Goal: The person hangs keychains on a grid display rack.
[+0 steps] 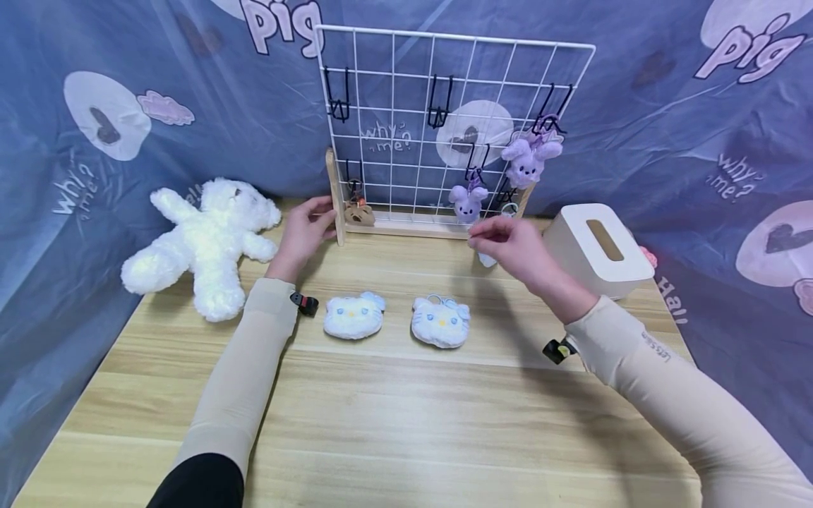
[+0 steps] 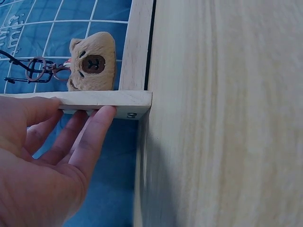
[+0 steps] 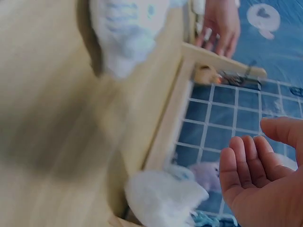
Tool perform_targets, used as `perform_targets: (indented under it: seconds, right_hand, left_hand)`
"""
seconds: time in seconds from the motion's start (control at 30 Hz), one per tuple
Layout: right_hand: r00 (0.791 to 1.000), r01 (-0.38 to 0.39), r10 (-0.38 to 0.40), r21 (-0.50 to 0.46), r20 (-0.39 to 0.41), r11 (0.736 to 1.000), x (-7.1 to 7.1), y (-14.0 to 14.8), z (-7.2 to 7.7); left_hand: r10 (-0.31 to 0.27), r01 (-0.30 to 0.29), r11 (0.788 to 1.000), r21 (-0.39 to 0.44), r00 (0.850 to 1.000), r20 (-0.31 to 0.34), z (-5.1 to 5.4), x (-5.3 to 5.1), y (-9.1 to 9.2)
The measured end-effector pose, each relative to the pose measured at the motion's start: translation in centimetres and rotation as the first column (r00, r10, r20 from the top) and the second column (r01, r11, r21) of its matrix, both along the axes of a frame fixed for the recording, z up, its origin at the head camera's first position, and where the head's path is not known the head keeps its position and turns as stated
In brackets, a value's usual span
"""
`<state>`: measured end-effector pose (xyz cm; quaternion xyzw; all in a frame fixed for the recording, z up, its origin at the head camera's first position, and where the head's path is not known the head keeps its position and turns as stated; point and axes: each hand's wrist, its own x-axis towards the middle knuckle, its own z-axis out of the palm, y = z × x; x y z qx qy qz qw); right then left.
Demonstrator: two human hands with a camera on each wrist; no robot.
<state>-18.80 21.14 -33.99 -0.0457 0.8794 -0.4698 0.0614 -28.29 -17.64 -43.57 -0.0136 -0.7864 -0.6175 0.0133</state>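
My left hand (image 1: pixel 309 229) pinches the wooden side post (image 2: pixel 104 98) of a white wire grid rack (image 1: pixel 416 162), thumb on one side and fingers on the other. Just inside that post hangs a brown plush keychain (image 2: pixel 97 64). My right hand (image 1: pixel 517 250) is before the rack's lower right; in the right wrist view its fingers are loosely bent with nothing between them and the thumb. Close by are a small purple bunny plush (image 1: pixel 468 204) and a white plush (image 3: pixel 163 196), mostly hidden behind the hand in the head view. Another purple bunny plush (image 1: pixel 526 164) hangs higher up.
Two white cat-faced plush keychains (image 1: pixel 353 315) lie on the wooden table (image 1: pixel 381 423). A white teddy bear (image 1: pixel 209 243) lies at left, and a white tissue box (image 1: pixel 600 247) stands at right. Black hooks (image 1: pixel 440 102) jut from the grid.
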Motion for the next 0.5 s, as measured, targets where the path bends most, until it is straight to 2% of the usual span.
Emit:
perform_targets:
  seconds: [0.1,0.3,0.5]
  right_hand:
    - [0.999,-0.035,0.035,0.018,0.034,0.999,0.1,-0.6,-1.2]
    - [0.994,-0.104,0.103,0.050,0.028,0.993,0.1,-1.6,-3.7]
    - [0.989,-0.140,0.136,0.096,0.051,0.985,0.1,-2.5,-5.2]
  left_hand:
    - [0.000,0.000,1.000,0.002,1.000,-0.001,0.0,0.0,0.0]
    - [-0.010,0.010,1.000,0.005,1.000,-0.009,0.1,0.0,-0.1]
    - [-0.012,0.012,1.000,0.012,1.000,-0.002,0.3,0.2,-0.1]
